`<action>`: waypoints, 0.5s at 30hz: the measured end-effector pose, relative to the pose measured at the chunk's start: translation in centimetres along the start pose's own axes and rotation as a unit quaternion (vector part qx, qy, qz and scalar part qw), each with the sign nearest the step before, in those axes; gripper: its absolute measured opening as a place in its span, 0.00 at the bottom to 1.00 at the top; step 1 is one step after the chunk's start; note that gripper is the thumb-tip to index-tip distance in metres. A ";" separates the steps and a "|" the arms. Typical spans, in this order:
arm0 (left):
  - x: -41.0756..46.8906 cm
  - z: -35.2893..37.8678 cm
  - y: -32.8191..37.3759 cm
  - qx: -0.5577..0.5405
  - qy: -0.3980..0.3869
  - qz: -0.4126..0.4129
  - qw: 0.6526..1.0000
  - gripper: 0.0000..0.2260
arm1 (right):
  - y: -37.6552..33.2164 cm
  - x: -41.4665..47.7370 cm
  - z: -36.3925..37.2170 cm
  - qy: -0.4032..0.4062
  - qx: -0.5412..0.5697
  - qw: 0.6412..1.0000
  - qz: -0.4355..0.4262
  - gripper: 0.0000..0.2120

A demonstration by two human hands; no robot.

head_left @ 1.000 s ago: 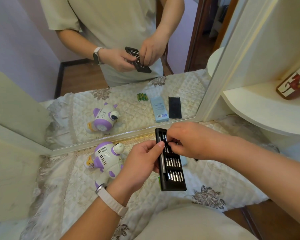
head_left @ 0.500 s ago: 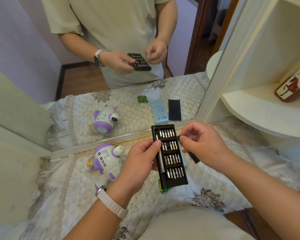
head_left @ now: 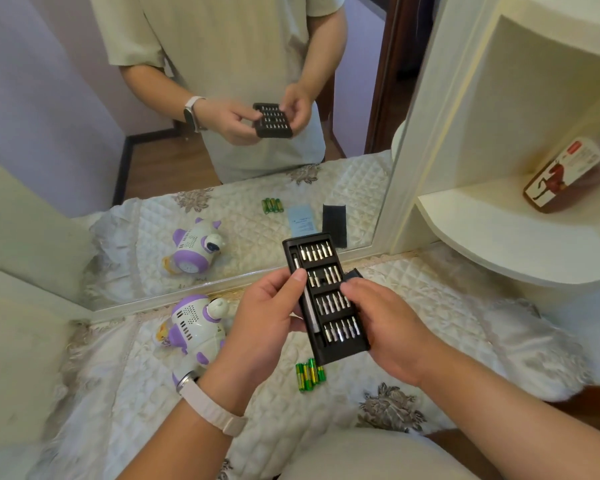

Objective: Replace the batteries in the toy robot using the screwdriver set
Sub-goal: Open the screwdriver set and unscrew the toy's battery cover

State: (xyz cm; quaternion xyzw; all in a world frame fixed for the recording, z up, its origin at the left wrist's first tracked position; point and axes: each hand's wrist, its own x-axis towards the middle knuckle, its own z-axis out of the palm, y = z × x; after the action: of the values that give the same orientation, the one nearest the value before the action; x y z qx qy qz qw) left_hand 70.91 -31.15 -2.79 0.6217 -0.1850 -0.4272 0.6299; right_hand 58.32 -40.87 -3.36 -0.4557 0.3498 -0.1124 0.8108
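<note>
I hold the black screwdriver set tray (head_left: 315, 253) above the quilted tabletop, its rows of silver bits and a slim driver handle showing. My left hand (head_left: 264, 323) grips its left edge, thumb on the driver handle. My right hand (head_left: 385, 327) grips the right edge, thumb lying across the third row of bits. The white and purple toy robot (head_left: 191, 327) lies on the cloth to the left of my hands. Several green batteries (head_left: 309, 374) lie under the tray's near end.
A mirror (head_left: 222, 209) stands just behind, repeating the scene. The set's black sleeve (head_left: 354, 273) peeks out behind the tray. A white corner shelf (head_left: 499, 244) on the right carries a bottle (head_left: 565, 178). The cloth's front edge hangs at lower right.
My right hand, pinched beside the tray half a second ago, has come back onto the tray's right edge. The tray sits slightly nearer to me.
</note>
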 end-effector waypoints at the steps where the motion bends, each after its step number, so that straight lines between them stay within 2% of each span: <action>1: -0.2 0.5 0.2 0.002 0.004 0.008 1.000 0.10 | -0.3 -0.3 -0.2 -0.005 -0.025 0.999 -0.019 0.08; 3: -0.5 1.3 0.5 0.002 0.029 0.027 0.999 0.07 | -0.6 -0.6 -0.8 -0.011 -0.069 0.997 -0.041 0.07; 7: -0.8 2.3 1.0 0.048 0.094 0.077 0.991 0.19 | -1.7 -0.7 -1.8 -0.041 -0.097 0.993 -0.047 0.08; 15: -0.9 2.8 1.6 0.248 0.105 0.071 0.961 0.11 | -2.2 0.2 -3.7 -0.074 -0.138 0.986 -0.062 0.08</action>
State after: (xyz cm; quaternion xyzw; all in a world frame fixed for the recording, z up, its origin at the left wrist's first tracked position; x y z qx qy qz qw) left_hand 68.74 -32.49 -0.60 0.7850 -0.2613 -0.2544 0.5008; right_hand 56.34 -44.64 -2.90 -0.5910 0.2716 -0.0793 0.7554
